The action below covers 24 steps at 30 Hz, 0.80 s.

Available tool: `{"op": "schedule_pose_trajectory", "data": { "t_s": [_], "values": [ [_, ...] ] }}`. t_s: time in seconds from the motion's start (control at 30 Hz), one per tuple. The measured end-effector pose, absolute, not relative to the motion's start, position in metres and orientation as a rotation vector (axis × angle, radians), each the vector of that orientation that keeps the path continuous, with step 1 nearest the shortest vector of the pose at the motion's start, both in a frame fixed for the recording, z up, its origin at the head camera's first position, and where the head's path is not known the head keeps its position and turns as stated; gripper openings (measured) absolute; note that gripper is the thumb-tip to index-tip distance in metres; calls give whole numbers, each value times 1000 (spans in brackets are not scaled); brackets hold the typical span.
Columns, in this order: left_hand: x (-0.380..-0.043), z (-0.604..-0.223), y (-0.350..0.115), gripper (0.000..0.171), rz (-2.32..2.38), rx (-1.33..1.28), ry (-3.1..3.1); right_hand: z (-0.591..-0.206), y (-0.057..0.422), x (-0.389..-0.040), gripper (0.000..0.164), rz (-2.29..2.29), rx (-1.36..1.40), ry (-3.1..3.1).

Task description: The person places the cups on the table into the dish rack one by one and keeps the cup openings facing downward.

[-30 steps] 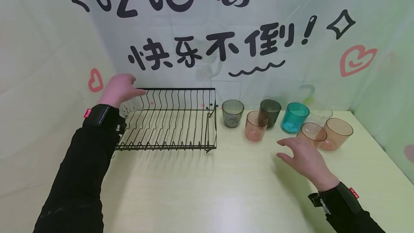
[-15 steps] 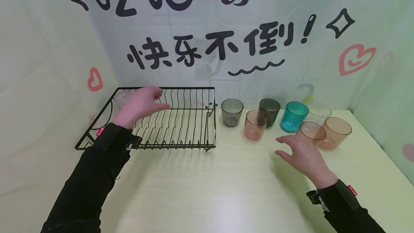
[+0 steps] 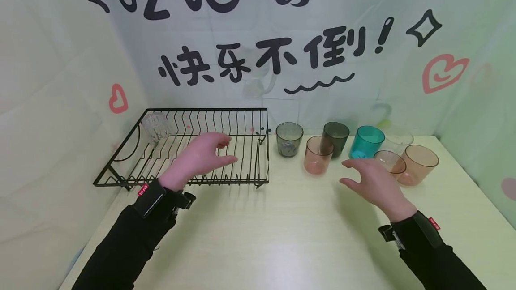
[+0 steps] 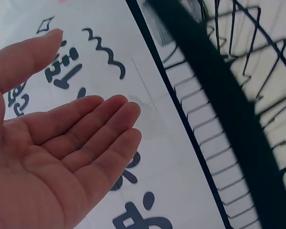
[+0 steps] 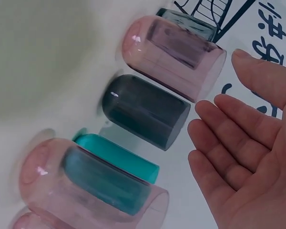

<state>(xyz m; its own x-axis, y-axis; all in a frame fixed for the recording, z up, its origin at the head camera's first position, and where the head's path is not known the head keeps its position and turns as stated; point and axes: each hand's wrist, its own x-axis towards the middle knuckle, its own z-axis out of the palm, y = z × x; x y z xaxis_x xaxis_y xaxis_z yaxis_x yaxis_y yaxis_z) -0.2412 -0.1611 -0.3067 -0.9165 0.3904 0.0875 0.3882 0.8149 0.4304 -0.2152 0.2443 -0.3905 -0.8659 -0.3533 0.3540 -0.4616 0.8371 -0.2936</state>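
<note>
My left hand [image 3: 199, 158] hovers over the front of the black wire dish rack [image 3: 181, 184], fingers loosely extended and holding nothing. A clear glass [image 3: 156, 126] lies tilted in the rack's back left corner. On the right, my right hand [image 3: 375, 185] hangs near the cups with thumb and fingers apart and nothing between them. Closest to it are a pink cup [image 3: 316, 160] on its left and another pink cup [image 3: 391, 162] behind it. In the right wrist view the palm [image 5: 257, 176] is bare, beside a dark grey cup [image 5: 148, 112].
A grey glass [image 3: 289, 140] stands right of the rack. Behind the pink cups are a dark cup [image 3: 340, 130], a teal cup [image 3: 367, 142] and a clear glass [image 3: 399, 138]. A peach cup [image 3: 421, 164] stands at the far right. A printed cloth [image 3: 258, 21] hangs behind the table.
My left hand has drawn back from the clear glass in the rack's back left corner, moving right and toward the front. My right hand has shifted only slightly.
</note>
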Motion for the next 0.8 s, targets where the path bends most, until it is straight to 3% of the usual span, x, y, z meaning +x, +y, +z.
{"op": "schedule_pose_trajectory", "data": {
  "t_s": [0.5,0.8],
  "values": [
    [-199,-317,-119,59,697,913,2949,-356,233,-242,40,560,667,-2714],
    [-189,-314,-104,59,602,931,2882,-344,225,-258,42,459,730,-2811]
  ]
}}
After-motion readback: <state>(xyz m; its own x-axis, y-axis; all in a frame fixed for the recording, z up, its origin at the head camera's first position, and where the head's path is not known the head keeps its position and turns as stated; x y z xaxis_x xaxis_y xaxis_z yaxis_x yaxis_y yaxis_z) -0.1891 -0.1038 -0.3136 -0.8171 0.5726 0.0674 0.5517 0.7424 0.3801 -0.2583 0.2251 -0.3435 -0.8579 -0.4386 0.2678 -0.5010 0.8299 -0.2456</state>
